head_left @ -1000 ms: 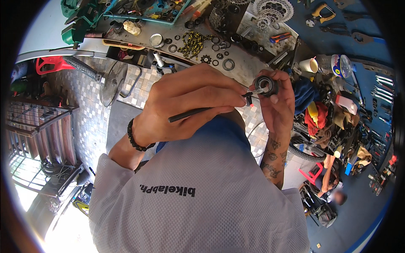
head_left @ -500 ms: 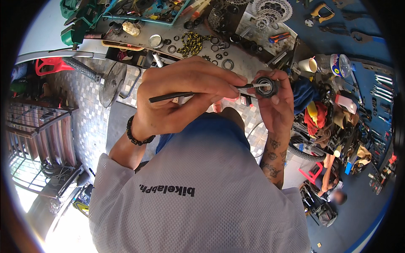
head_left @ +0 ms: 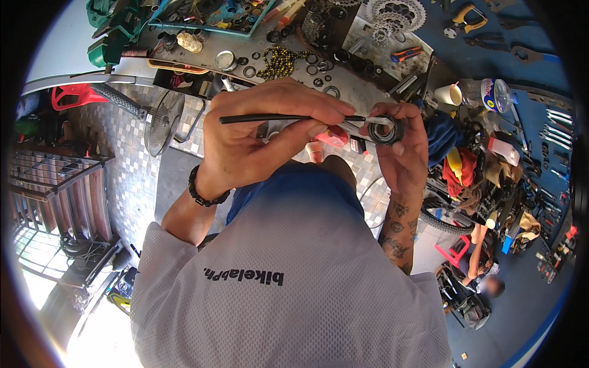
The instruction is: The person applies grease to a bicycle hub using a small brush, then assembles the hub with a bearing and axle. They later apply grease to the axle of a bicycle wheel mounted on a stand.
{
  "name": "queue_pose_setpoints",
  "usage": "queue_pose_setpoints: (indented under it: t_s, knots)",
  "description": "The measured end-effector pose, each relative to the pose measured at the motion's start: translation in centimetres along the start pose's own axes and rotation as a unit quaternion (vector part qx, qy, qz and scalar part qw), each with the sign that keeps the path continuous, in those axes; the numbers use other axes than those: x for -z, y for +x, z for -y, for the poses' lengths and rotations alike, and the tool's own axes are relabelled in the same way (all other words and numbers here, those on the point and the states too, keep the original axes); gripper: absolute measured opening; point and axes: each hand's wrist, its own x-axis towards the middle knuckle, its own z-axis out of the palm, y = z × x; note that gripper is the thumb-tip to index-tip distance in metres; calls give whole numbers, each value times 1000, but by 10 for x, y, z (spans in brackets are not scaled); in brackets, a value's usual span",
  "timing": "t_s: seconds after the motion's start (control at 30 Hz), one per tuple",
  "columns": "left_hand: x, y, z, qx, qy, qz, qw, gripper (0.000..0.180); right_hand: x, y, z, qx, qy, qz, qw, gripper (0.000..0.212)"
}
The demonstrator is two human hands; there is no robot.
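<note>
My left hand point(head_left: 254, 144) pinches a slim black-handled brush point(head_left: 264, 118) between thumb and fingers, its handle nearly level across the picture. The brush's pale tip reaches into the opening of a round black ring-shaped part point(head_left: 399, 130) with a shiny metal inner edge. Fingers and thumb of my right hand point(head_left: 402, 162) hold that part by its outer rim, with its opening turned up toward me. What lies deep inside the ring is too small to make out.
Beyond my hands is a workbench with a yellow-and-black chain point(head_left: 279, 63), a small round tin point(head_left: 226, 60), loose rings and sprocket cassettes point(head_left: 396, 15). At right stand a paper cup point(head_left: 448, 94) and a plastic bottle point(head_left: 491, 95). A fan point(head_left: 164, 122) stands left; another person point(head_left: 481, 260) is lower right.
The brush handle has swung from a slant to nearly level, its back end moving away from me. My left hand has turned with it. The ring has tilted slightly in my right hand.
</note>
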Motion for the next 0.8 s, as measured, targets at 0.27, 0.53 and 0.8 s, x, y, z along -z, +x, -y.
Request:
queue_pose_setpoints:
  t_s: [0.27,0.53,0.8]
  knots:
    - [-1,0,0,1,20,-11,1000,26,1,2,0,3,-11,-5,1000,56]
    - [-4,-4,3,-4,33,-38,999,26,4,3,-2,14,-17,-7,1000,54]
    - [-9,-8,2,22,18,-64,998,22,4,4,-3,20,-15,-2,1000,54]
